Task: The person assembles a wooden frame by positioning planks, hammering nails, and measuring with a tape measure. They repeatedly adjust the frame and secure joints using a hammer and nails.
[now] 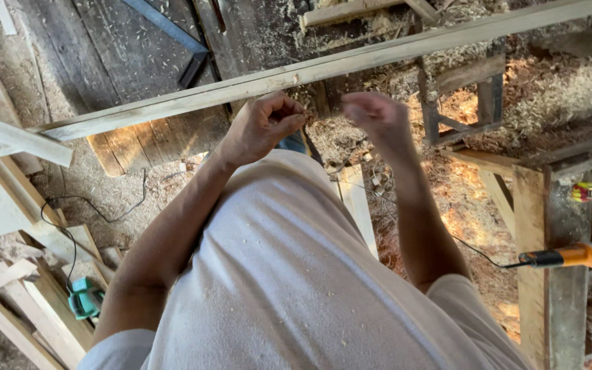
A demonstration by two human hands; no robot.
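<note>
Looking down past our white shirt, we see both hands raised just below a long pale wooden batten (323, 68) that runs across the view from 9 o'clock up to 2 o'clock. Our left hand (262, 127) is curled nearly into a fist, fingertips pinched together as if on something small, though we cannot tell what, if anything, sits in that grip. Our right hand (378, 116) is blurred; its fingers look loosely bent, and whether it holds anything we cannot tell. The batten lies just beyond both hands at 12 o'clock, close but seemingly not touching either.

We judge the work as barely begun: the batten rests bare, with nothing fixed to it. An orange corded power tool (563, 257) lies untouched at 3 o'clock on a grey plank worktop (566, 308), and a teal power tool (83, 298) sits among offcuts at 8 o'clock. Sawdust covers the floor.
</note>
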